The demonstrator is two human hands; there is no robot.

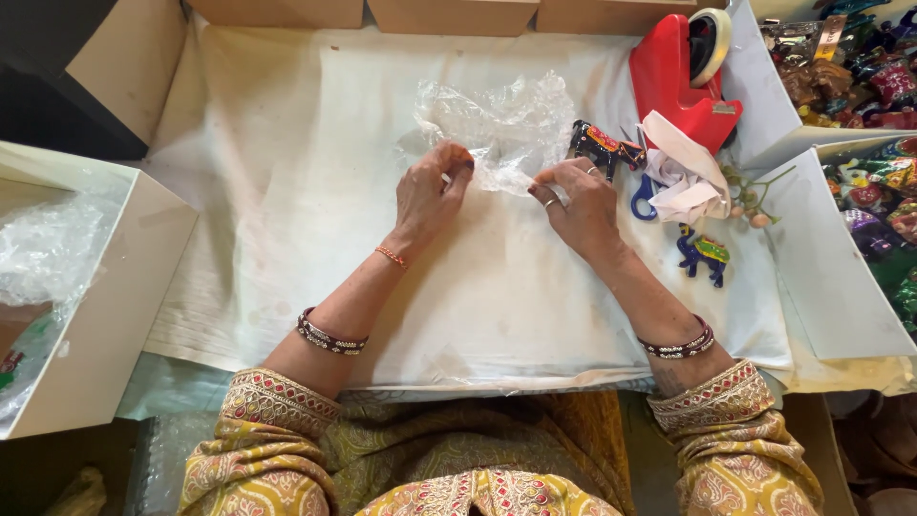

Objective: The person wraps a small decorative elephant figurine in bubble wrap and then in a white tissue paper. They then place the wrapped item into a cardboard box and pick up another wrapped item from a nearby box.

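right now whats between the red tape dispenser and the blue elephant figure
In the head view, a crumpled white cloth lies between the red tape dispenser and the blue elephant figure, over blue-handled scissors.

table: covered by a white sheet (287,191)
upper right: red tape dispenser (669,76), white cloth (683,177)
right: blue elephant figurine (704,253)

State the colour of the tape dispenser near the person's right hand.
The tape dispenser is bright red, seen clearly in the head view.
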